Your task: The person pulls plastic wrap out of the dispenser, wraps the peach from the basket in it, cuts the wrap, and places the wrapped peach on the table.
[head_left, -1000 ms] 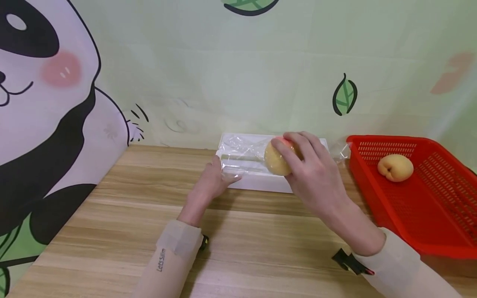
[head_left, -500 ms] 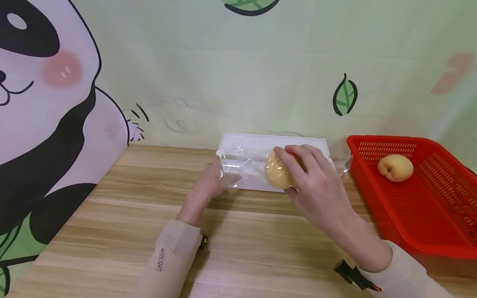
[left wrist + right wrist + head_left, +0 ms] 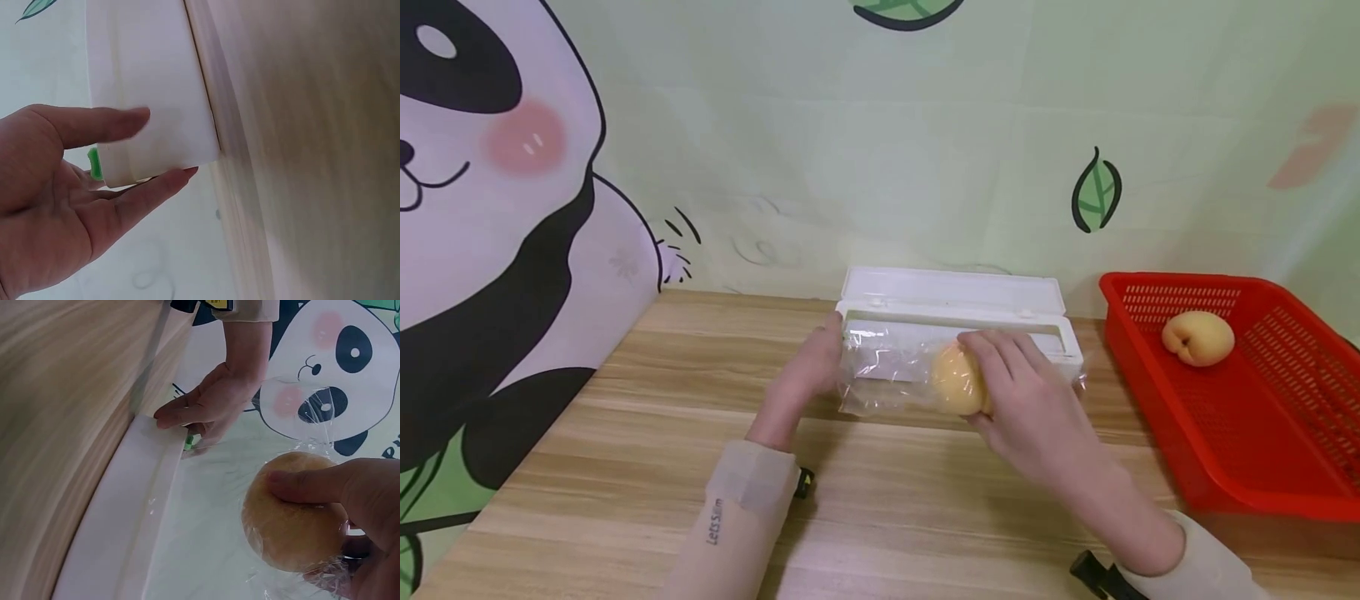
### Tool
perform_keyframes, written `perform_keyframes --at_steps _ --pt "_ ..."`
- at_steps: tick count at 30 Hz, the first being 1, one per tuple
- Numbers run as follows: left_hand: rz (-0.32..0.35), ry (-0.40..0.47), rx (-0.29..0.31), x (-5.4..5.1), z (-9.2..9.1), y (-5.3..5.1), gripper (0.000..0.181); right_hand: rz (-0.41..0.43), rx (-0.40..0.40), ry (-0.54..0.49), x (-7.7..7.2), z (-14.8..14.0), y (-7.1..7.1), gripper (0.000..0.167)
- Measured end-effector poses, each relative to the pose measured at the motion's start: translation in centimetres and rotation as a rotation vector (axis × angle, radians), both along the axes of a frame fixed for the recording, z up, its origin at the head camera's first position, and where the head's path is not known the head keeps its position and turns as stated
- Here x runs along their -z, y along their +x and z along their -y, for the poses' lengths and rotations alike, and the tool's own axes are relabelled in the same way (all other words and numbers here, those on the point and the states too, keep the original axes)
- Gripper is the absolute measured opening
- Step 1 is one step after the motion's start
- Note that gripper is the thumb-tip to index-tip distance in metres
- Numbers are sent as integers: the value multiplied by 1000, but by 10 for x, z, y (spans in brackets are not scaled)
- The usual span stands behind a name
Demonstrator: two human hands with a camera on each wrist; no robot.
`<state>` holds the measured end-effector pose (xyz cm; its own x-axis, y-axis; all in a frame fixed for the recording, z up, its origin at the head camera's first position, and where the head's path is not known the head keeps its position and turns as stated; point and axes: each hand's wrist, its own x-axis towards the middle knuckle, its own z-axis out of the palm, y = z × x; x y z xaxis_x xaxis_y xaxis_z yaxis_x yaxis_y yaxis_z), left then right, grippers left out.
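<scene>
A peach (image 3: 955,379) with clear cling film (image 3: 880,367) over it is in my right hand (image 3: 1037,404), held above the table just in front of a white cling film dispenser (image 3: 955,314). In the right wrist view the thumb lies across the peach (image 3: 294,519) and crumpled film gathers by the fingers. The dispenser's lid (image 3: 951,287) stands raised at the back. My left hand (image 3: 808,358) holds the dispenser's left end; in the left wrist view the thumb lies at its long side and a finger along its end. A small green part (image 3: 94,164) shows at that end.
To the right stands a red plastic basket (image 3: 1165,433) with another peach (image 3: 1198,338) inside. The wooden table (image 3: 917,508) extends toward me. Behind it rises a pale green backdrop (image 3: 790,150) printed with a panda and leaves.
My right hand has brought the film-covered peach down and toward me, from over the dispenser to in front of it. The film moved along, uncovering the dispenser's opening. My left hand stays at the left end.
</scene>
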<state>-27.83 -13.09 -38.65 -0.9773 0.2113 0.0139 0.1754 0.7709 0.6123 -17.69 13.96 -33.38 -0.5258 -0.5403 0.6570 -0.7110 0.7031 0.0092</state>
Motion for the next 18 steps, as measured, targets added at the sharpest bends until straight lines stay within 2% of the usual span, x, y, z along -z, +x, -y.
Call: perform_keyframes --at_steps 3,6,12,18 --pt "6 -10 15 -1 2 -1 69 48 3 0 5 0 1 78" --pt "25 -11 9 -1 3 -2 61 112 5 -1 10 1 0 74" --pt "92 54 -11 -1 4 -3 62 221 26 20 19 1 -2 74" --pt "50 89 -35 -7 4 -1 62 286 37 33 29 1 -7 74"
